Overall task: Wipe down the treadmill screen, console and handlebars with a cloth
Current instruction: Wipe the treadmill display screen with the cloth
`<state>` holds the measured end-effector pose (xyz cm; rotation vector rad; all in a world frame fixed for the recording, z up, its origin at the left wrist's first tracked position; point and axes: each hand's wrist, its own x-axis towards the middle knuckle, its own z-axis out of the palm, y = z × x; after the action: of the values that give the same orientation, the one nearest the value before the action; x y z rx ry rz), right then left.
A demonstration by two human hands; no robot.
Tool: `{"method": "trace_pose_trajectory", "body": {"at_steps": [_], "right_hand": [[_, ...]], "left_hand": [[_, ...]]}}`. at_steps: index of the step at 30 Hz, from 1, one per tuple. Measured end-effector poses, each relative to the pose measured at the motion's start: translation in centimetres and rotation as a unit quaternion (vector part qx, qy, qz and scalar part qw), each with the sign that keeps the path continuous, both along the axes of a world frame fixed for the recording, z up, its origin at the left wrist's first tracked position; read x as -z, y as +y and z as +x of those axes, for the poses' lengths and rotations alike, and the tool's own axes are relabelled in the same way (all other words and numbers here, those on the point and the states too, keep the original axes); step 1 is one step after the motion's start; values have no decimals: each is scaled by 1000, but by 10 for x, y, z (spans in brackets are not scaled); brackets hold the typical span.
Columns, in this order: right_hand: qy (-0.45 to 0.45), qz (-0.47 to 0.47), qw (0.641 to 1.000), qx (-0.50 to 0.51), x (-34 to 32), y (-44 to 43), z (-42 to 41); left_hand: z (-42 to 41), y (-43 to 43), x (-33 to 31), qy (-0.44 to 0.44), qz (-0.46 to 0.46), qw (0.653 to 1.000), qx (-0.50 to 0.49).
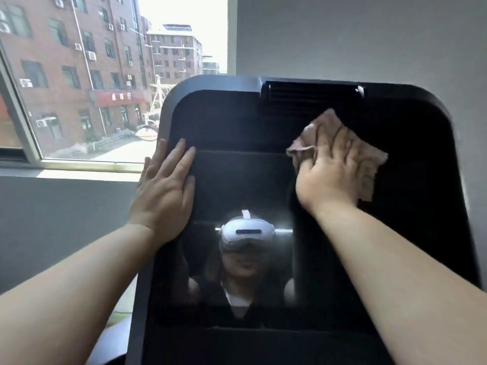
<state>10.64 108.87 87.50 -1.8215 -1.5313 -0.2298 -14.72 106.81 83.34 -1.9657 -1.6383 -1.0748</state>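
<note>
Cloth (373, 164) and right hand (326, 175) sit together on the upper right part of the treadmill screen (237, 122). The pinkish fabric is pressed flat under the palm and straight, spread fingers, and its corners poke out above and to the right of the hand. The left hand (166, 191) lies flat with fingers straight on the screen's left border, holding nothing; it probably steadies the panel. The dark panel stands directly ahead of the person and tilts back. Its long axis runs from the bottom of the view up toward the vent (311, 93). Most of the glass therefore lies to the left of and below the cloth, and the right hand, already on it, is the one placed to sweep that way. Handlebars are out of view, and the frame's bottom edge cuts off the lower console. The glossy surface mirrors the person and a white headset (246, 230), so smudges cannot be made out. On the right, the screen merges into its black bezel (448, 143).
</note>
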Motion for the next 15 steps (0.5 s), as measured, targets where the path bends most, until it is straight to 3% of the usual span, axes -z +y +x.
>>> {"method": "trace_pose_trajectory", "body": {"at_steps": [5,9,11,13,15], "right_hand": [[-100,50,982,-155,13,-6,-83],[-188,62,953,-231,-3,5,-97],[-161,115,959,-203,-6,9,-77],[-86,202,970,-108,-1,11,-49],[-57,222,972,-58,4,14,-48]], "left_hand": [[6,21,-29,-18,-12,1000,1],[-1,26,-37,-15,-12,999,31],[-6,29,-43,-37,-23,997,62],[-6,28,-42,-80,-11,993,89],[-5,26,-40,-132,4,985,109]]}}
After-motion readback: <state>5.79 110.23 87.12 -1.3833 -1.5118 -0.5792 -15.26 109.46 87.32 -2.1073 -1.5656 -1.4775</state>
